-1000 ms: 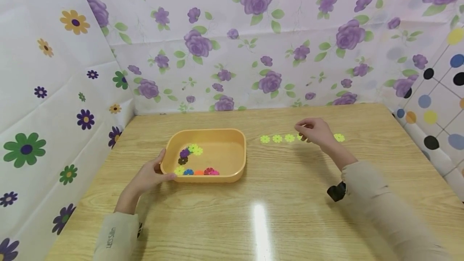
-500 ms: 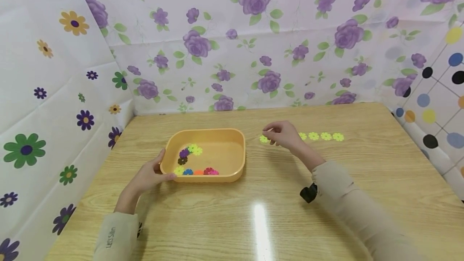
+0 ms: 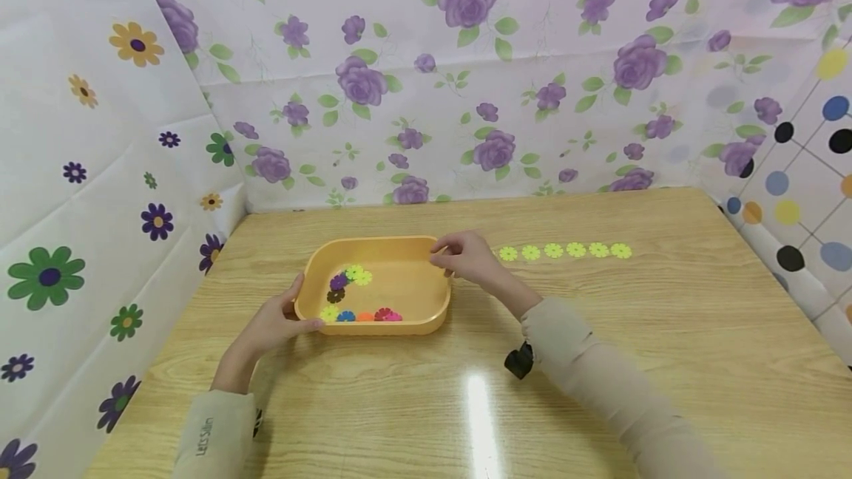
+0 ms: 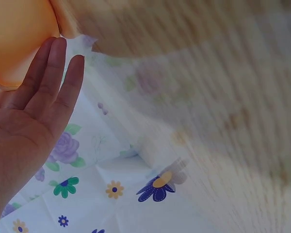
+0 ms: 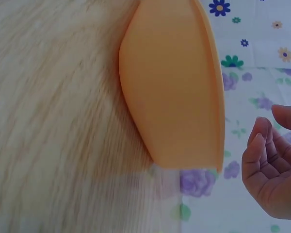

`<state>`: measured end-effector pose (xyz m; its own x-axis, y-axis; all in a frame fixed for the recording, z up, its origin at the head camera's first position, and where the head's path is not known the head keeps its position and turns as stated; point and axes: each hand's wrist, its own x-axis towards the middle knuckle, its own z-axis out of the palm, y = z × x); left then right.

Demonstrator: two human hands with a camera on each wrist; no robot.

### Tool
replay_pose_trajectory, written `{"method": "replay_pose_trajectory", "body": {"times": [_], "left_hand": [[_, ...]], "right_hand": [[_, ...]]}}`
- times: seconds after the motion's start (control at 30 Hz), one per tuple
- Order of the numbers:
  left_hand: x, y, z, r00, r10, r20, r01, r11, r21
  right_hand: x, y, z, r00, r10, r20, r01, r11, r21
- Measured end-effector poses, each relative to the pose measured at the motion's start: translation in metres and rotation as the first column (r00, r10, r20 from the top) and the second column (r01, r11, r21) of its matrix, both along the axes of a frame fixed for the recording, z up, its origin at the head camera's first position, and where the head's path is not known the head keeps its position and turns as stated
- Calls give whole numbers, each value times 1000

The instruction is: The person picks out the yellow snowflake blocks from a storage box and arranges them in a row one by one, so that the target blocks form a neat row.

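Observation:
My left hand (image 3: 273, 322) grips the left end of an orange plastic tray (image 3: 439, 294), its thumb at the near rim and fingers along the outer wall. In the left wrist view the fingers (image 4: 51, 77) lie nearly straight against that wall. Above the tray's right rim hovers my right hand (image 3: 468, 256), fingers loosely bent; the right wrist view shows nothing between thumb and fingertips. Several notched, flower-shaped plastic discs lie in the tray, among them a purple disc (image 3: 338, 282), a blue disc (image 3: 345, 316) and yellow-green discs (image 3: 355, 273).
To the right, several yellow-green flower discs (image 3: 554, 250) form a row on the wooden table (image 3: 599, 316); my right hand partly hides its left end. A purple-flowered cloth (image 3: 413, 94) hangs behind the table, with patterned sheets at both sides.
My right hand has swept left from above the disc row to the tray's right rim, uncovering discs on the right. The left hand and tray have stayed put.

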<state>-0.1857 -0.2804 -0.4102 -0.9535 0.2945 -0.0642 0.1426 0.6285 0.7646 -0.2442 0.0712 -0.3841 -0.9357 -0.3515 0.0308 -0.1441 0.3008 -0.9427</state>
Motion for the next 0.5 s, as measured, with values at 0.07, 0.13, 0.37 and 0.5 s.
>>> {"method": "replay_pose_trajectory", "body": {"times": [0.07, 0.13, 0.37, 0.5], "left_hand": [[0, 0, 0, 1000, -1, -2, 1, 1000, -2], [-1, 0, 0, 1000, -2, -3, 2, 1000, -5], [-1, 1, 0, 1000, -2, -1, 2, 1000, -18], [-1, 1, 1, 1000, -2, 4, 2, 1000, -14]], "right_hand": [[1, -9, -1, 1000, 16, 3, -16, 1000, -11], [2, -17, -1, 1000, 31, 4, -31, 999, -18], [6, -48, -6, 997, 70, -20, -70, 997, -20], [9, -66, -10, 992, 108, -70, -108, 994, 15]]}}
